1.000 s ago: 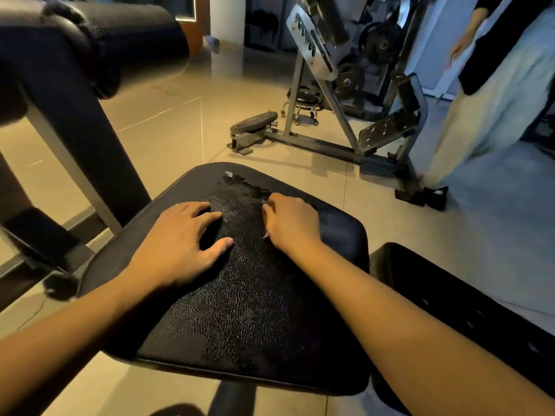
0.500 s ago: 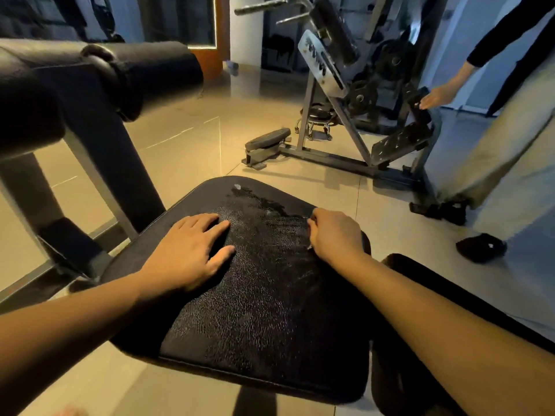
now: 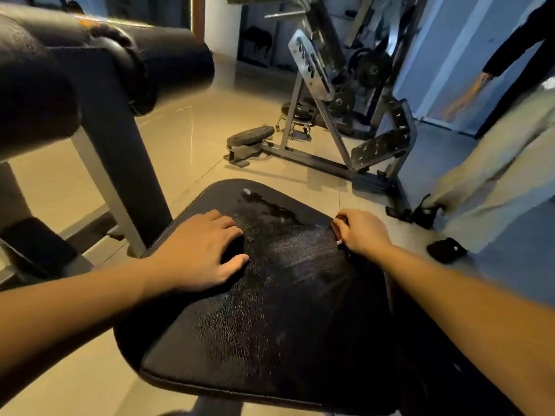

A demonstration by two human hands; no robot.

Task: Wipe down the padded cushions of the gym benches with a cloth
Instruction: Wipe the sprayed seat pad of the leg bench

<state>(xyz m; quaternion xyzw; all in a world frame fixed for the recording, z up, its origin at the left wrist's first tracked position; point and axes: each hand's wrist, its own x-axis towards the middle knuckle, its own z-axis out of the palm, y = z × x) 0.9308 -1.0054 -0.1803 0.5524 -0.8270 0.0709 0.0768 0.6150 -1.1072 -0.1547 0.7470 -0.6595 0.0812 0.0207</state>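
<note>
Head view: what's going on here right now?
A person bends over a black seat cushion. The left hand rests flat on its left side. The right hand, fingers curled, sits at its right edge; whatever it holds is too dark to tell. A wet-looking streak marks the far end.

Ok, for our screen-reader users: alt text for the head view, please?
Two hands on a cracked black bench cushion: left hand flat, right hand curled near its right edge, its hold unclear. Behind stand a weight machine and another person.
</note>
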